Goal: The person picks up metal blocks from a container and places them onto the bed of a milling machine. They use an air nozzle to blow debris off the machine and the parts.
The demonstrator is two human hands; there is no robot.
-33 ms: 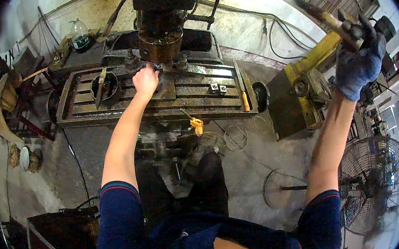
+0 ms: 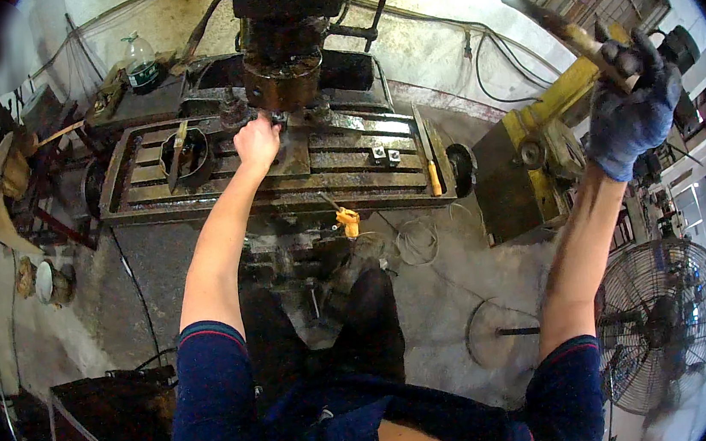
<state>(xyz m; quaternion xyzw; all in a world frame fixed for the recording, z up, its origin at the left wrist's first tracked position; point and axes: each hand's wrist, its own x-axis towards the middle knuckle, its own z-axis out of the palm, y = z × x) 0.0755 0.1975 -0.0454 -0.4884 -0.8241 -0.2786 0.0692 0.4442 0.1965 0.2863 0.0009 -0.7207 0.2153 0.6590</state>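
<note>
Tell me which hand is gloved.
The right hand, raised at the lever: a dark blue-grey glove covers it. The left hand, by the spindle, is bare.

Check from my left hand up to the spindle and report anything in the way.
Nothing visible is: the left hand sits just below the spindle. The dark pot stands off to the left. Whether the hand touches the spindle can't be told.

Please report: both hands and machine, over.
Left hand bare, at spindle head, grip hidden. Right hand gloved, raised at lever. Dark pot on slotted table, left of left hand.
</note>
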